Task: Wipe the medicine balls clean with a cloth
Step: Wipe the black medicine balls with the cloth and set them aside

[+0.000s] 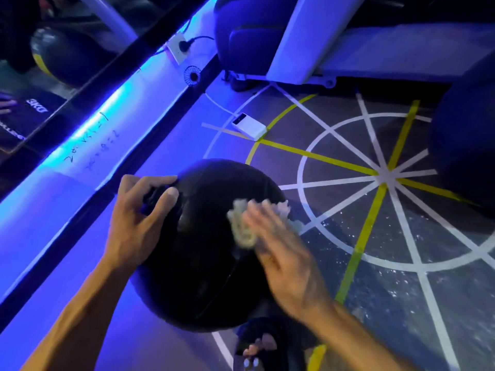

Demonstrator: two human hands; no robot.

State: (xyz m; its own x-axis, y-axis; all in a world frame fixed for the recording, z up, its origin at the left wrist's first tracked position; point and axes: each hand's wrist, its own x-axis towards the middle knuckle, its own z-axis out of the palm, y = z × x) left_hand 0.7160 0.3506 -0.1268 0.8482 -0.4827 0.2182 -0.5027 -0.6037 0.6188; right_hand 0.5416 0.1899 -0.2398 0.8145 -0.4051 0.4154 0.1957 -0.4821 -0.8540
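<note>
We find the task under way on one black medicine ball, which sits low in front of the person, on or just above the floor beside the blue-lit wall base; we cannot tell whether it rests on the floor or on the person's knee. The left hand is curled over the ball's upper left side and grips it there, steadying it. The right hand lies with fingers straight, pressing a pale cloth against the ball's upper right face; the hand is blurred, which we judge to be a wiping stroke in progress.

We judge the task to be at an early or middle stage: the upper face is being wiped, a faint damp sheen shows near the cloth, and the underside is hidden, so we cannot confirm it clean. A second dark ball stands well apart at the right edge, near the painted floor circle, and we judge it to be awaiting attention.

As to orientation, the ball is round and has no long axis. A seam line runs from near the cloth down toward the lower right. No label faces the camera
</note>
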